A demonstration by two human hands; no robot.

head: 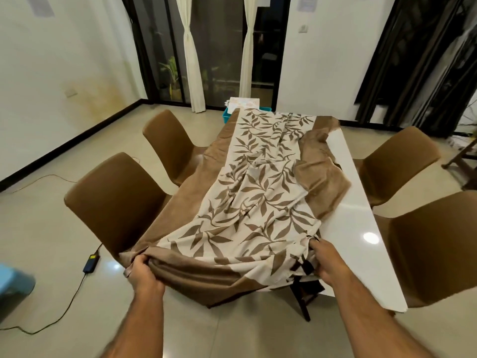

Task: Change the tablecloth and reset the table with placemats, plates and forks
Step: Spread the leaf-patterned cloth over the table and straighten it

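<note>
Both the left hand (140,271) and the right hand (329,259) clutch the near edge of the leaf-patterned brown tablecloth (255,192), which lies rumpled along the white desk (361,228), its right side uncovered.

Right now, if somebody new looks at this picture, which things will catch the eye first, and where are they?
First comes the crumpled beige cloth with brown leaf print and brown velvet borders, lying askew over the glossy white rectangular table, whose right side is bare. At the near edge, the left hand and the right hand each grip a bunched corner. Brown upholstered chairs stand along both sides.
</note>
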